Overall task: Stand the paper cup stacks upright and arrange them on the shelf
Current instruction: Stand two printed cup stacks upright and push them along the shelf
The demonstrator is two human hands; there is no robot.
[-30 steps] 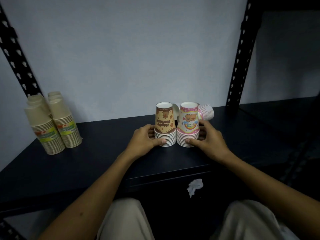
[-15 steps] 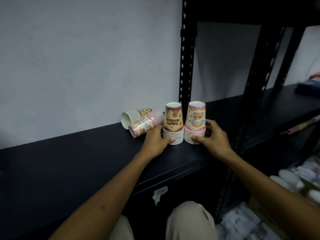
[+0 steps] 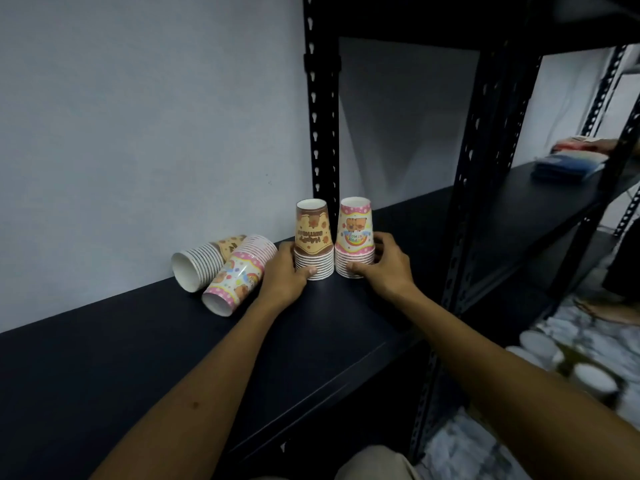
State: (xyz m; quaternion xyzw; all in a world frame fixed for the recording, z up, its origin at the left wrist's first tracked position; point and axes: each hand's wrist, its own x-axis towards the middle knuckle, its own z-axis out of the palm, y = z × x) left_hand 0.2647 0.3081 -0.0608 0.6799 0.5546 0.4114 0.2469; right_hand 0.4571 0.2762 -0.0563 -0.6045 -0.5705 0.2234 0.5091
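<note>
Two cup stacks stand rim-down, side by side, near the right end of the dark shelf. The brown stack is gripped at its base by my left hand. My right hand wraps the base of the pink stack. Left of them, two more stacks lie on their sides against the wall: a brown and white lying stack behind, a pink lying stack in front, touching my left hand's back.
A black perforated upright rises just behind the standing stacks, another upright to the right. A neighbouring shelf holds folded cloth. White cups lie on the floor at lower right.
Both hands have slid the two standing stacks rightward along the shelf toward the upright, and the view has turned right. The lying stacks now sit to the left.
</note>
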